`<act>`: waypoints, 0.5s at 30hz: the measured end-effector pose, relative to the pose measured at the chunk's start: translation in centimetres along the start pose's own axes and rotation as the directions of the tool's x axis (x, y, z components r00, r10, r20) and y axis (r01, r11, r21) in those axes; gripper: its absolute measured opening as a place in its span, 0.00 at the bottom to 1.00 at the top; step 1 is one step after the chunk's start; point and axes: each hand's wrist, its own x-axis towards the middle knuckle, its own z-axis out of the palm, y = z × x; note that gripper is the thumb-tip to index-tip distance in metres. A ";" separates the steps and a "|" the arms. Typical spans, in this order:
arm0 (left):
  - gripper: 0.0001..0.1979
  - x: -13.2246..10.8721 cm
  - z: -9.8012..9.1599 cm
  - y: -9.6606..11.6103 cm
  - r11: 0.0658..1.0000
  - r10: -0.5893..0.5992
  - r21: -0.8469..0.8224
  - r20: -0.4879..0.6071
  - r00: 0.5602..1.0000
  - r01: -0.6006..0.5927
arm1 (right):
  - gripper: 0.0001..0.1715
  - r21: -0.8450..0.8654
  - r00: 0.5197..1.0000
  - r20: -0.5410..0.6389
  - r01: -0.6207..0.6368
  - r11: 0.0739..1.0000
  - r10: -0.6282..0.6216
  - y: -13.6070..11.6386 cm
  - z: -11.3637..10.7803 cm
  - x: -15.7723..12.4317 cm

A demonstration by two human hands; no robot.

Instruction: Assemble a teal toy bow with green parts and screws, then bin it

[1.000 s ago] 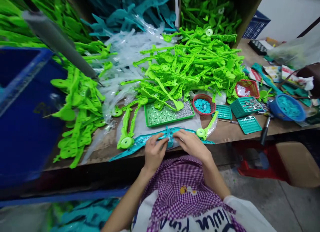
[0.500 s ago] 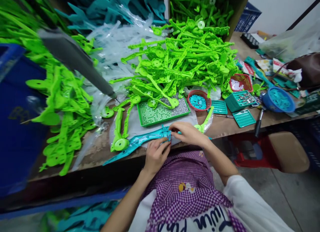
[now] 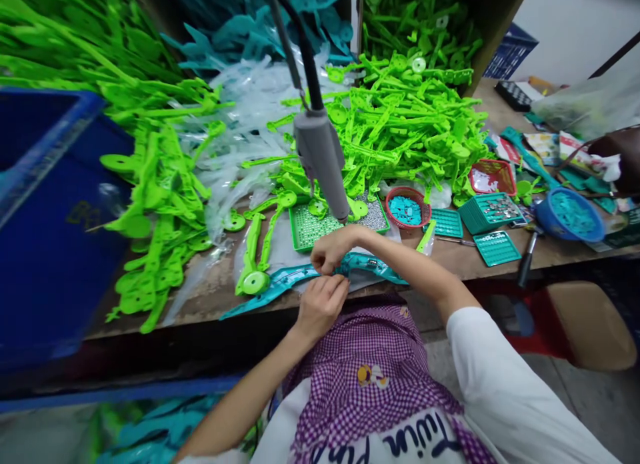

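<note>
Along the front of the bench lies a long turquoise plastic part (image 3: 280, 283), with a narrow tip at left and small metal bits on its right half. My left hand (image 3: 323, 304) is closed on its near edge with curled fingers. Above it, my right hand (image 3: 333, 247) is bent down at the wrist, its fingers pinched together over the part's middle. Whatever is in those fingertips is hidden. A grey electric screwdriver (image 3: 323, 161) hangs just behind my right hand. Behind the part stands a green perforated tray (image 3: 299, 229) with small metal screws at its right end.
Lime-green plastic parts (image 3: 410, 124) are heaped at the back; more (image 3: 160, 237) lie left beside a blue bin (image 3: 50, 217). A red basket (image 3: 429, 214) of turquoise pieces, teal trays (image 3: 496, 249), a blue bowl (image 3: 570, 227) and a dark-handled tool (image 3: 526, 261) are on the right.
My right hand has moved left along the turquoise part and its fingers have turned downward. The hanging screwdriver has gone from the left to upright behind that hand. The view has shifted left.
</note>
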 end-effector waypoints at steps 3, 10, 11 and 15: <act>0.06 0.4 -0.5 -0.8 0.990 0.144 -0.008 0.065 0.987 -0.144 | 0.08 0.031 0.996 -0.062 0.073 0.997 -0.071 0.1 0.4 -0.3; 0.06 2.2 -0.9 -3.2 0.874 -0.178 -0.343 0.435 0.883 0.345 | 0.13 0.155 0.542 -0.840 0.259 0.953 -0.011 2.0 4.9 -5.4; 0.06 2.7 -0.7 -3.7 0.751 -0.274 -0.425 0.495 0.824 0.505 | 0.12 0.163 0.411 -0.910 0.250 0.954 0.047 2.2 6.3 -6.1; 0.13 3.9 0.3 -5.2 -0.060 -0.531 -0.513 0.743 0.408 0.857 | 0.16 0.104 0.181 -0.980 0.108 0.989 0.084 2.3 12.5 -6.0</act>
